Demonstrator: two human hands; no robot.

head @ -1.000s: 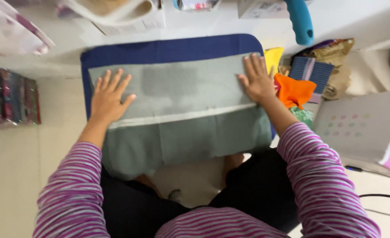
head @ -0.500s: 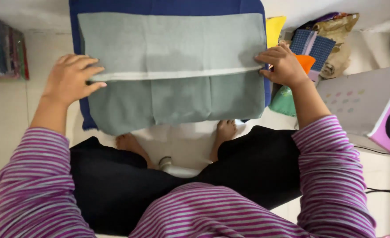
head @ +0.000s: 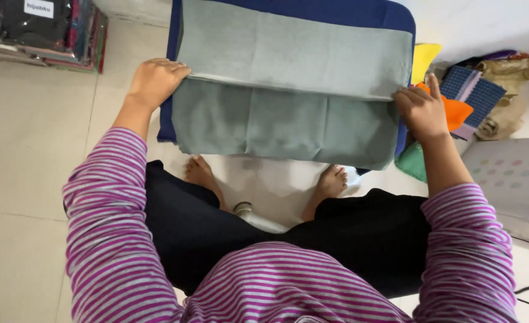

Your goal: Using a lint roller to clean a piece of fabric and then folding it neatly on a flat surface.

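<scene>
Your left hand (head: 154,81) & right hand (head: 421,110) each pinch one end of the grey cloth (head: 288,90) fold w/ closed fingers, its long axis running straight between them, both equally near.

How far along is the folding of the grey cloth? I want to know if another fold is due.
Done: the grey cloth lies flat on the blue board, its top layer folded over to a pale edge across the middle. In hand: the left hand and right hand each pinch an end of that edge. Left: the lower half hangs off the board, not yet folded.
</scene>
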